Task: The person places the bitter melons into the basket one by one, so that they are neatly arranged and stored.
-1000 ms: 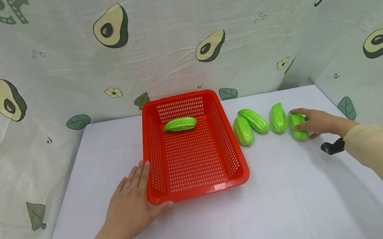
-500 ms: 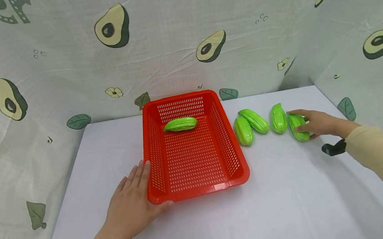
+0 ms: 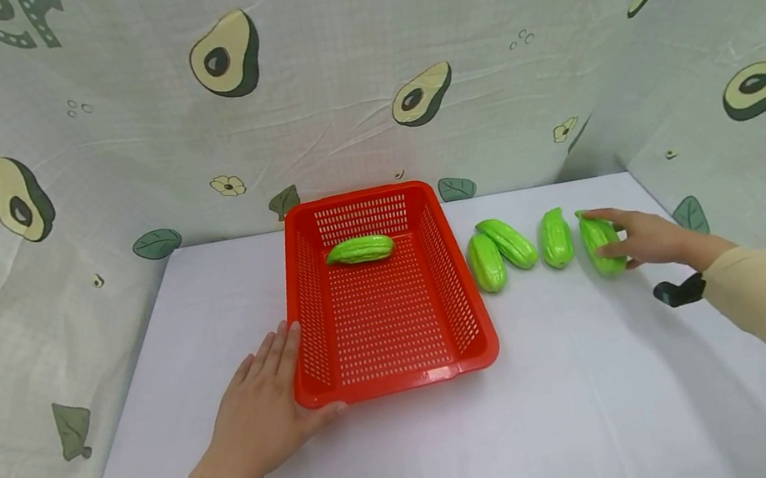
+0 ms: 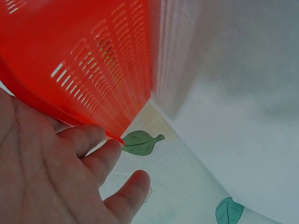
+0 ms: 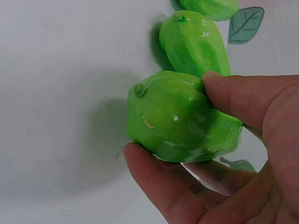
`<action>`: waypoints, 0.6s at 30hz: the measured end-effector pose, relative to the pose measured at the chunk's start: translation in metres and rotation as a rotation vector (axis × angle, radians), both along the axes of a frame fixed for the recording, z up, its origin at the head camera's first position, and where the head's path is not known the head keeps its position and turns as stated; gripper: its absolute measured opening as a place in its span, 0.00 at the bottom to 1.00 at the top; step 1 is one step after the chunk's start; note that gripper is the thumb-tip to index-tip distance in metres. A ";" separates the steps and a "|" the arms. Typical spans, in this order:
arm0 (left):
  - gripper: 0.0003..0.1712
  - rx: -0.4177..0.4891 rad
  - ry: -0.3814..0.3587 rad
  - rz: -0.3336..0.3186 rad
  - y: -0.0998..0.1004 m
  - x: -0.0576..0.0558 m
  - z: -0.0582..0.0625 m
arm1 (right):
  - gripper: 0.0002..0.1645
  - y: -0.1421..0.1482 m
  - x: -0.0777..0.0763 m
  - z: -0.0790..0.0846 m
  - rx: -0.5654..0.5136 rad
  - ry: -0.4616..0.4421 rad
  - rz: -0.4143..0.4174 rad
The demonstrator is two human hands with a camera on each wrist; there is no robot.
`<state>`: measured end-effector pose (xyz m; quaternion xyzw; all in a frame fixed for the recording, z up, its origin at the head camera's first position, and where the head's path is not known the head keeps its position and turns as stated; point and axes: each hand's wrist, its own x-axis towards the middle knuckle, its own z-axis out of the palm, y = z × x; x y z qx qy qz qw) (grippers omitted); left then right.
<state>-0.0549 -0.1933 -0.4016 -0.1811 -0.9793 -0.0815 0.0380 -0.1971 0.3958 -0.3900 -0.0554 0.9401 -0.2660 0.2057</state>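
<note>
My right hand (image 3: pixel 645 237) grips a ridged green bitter melon (image 3: pixel 595 235) at the right of the table. In the right wrist view, the thumb lies on one side of this bitter melon (image 5: pixel 163 112) and the fingers (image 5: pixel 156 179) curl round the other; its shadow falls apart from it on the white surface. My left hand (image 3: pixel 259 408) rests with extended fingers against the left front corner of a red plastic basket (image 3: pixel 400 384). In the left wrist view, its fingertips touch the rim of the basket (image 4: pixel 93 56). One bitter melon (image 3: pixel 360 249) lies inside the basket, near its back wall.
Between basket and right hand lie three more bitter melons: one beside the basket (image 3: pixel 487 262), a slanted one (image 3: pixel 509 243) and an upright-pointing one (image 3: pixel 555 238). A cloth backdrop (image 3: pixel 336 137) printed with avocados hangs round the white table (image 3: pixel 546 398).
The right hand and its bitter melon have shifted slightly right and up in the head view. The left hand and the basket stay where they were.
</note>
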 end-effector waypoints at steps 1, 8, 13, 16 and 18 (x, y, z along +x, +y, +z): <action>0.69 -0.001 -0.001 0.001 0.000 0.000 0.000 | 0.48 -0.001 -0.001 0.003 0.002 0.006 0.005; 0.69 -0.005 -0.010 0.008 0.000 0.001 0.000 | 0.47 -0.013 -0.015 0.041 0.049 0.089 0.067; 0.69 -0.004 -0.016 0.014 0.000 0.001 -0.001 | 0.45 -0.046 -0.031 0.077 0.086 0.165 0.150; 0.69 -0.004 -0.010 0.011 0.000 0.001 -0.001 | 0.43 -0.079 -0.039 0.097 0.111 0.212 0.228; 0.69 -0.003 -0.004 0.007 0.000 0.000 -0.002 | 0.43 -0.104 -0.043 0.110 0.127 0.239 0.291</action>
